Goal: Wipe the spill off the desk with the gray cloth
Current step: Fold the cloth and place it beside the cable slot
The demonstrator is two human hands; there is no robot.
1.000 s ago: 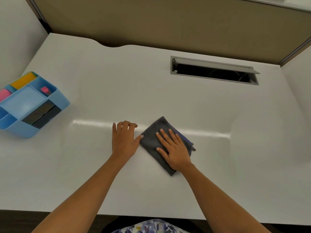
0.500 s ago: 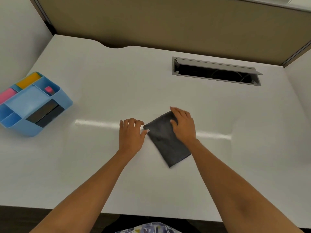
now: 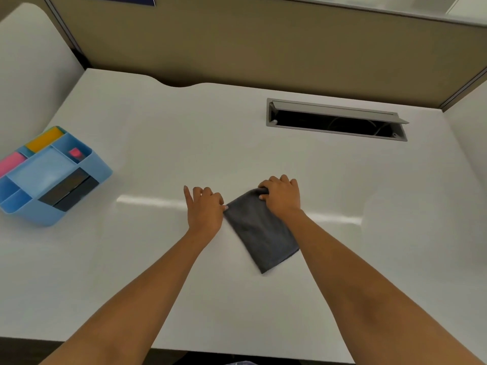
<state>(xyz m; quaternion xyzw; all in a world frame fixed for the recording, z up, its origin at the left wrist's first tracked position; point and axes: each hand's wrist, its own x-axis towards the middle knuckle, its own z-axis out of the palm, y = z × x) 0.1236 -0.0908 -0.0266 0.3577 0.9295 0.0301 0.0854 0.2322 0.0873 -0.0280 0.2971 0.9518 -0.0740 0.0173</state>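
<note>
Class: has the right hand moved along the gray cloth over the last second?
Yes. The right hand went from the gray cloth's middle to its far end, toward the cable slot.

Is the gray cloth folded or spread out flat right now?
Folded. The gray cloth lies as a narrow, thick rectangle on the desk, the right hand gripping its far end.

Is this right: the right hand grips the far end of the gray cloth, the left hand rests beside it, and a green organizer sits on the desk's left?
Not quite. In the head view the organizer is blue, not green. The rest holds: the right hand grips the far end of the gray cloth, and the left hand rests beside it.
</note>
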